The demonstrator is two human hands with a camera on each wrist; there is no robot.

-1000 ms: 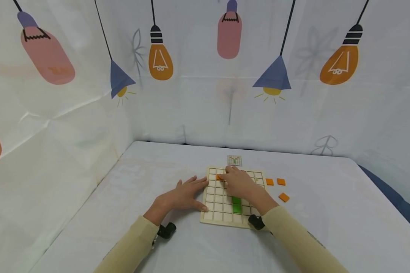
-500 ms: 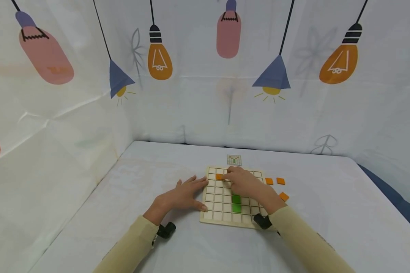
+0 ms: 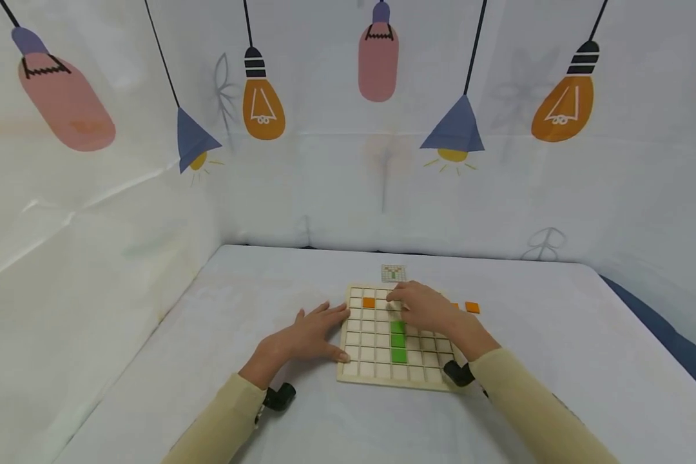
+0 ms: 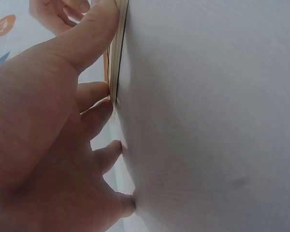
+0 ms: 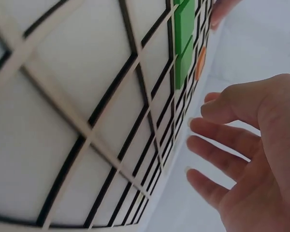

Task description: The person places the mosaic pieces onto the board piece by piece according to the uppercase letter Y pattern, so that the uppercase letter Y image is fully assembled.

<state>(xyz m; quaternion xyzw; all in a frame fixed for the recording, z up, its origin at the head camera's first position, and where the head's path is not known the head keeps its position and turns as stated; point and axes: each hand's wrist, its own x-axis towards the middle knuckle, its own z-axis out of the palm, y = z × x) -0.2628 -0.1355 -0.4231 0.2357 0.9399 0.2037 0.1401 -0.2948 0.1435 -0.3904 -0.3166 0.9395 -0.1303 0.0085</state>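
A pale wooden grid board (image 3: pixel 367 369) lies on the white table. My left hand (image 3: pixel 310 335) rests at its left side, fingers spread, thumb and fingertips touching the edge. One orange square tile (image 3: pixel 368 303) sits in an upper left cell. Several green square tiles (image 3: pixel 398 340) form a column near the middle. Over the board's upper right part is my right hand (image 3: pixel 432 310), which covers some cells. In the right wrist view the fingers of that right hand (image 5: pixel 251 150) are loosely bent, apart from the board surface, and nothing is between them.
A small printed grid card (image 3: pixel 393 273) lies just behind the board. Right of the board is a loose orange tile (image 3: pixel 472 307); another orange tile (image 3: pixel 455 305) is mostly hidden by the right hand. White printed cloth (image 3: pixel 348 187) hangs behind the table.
My right hand has drawn away to the right from the orange tile on the board, uncovering it and more green tiles. A third loose orange tile is now hidden. The left hand stays at the edge.
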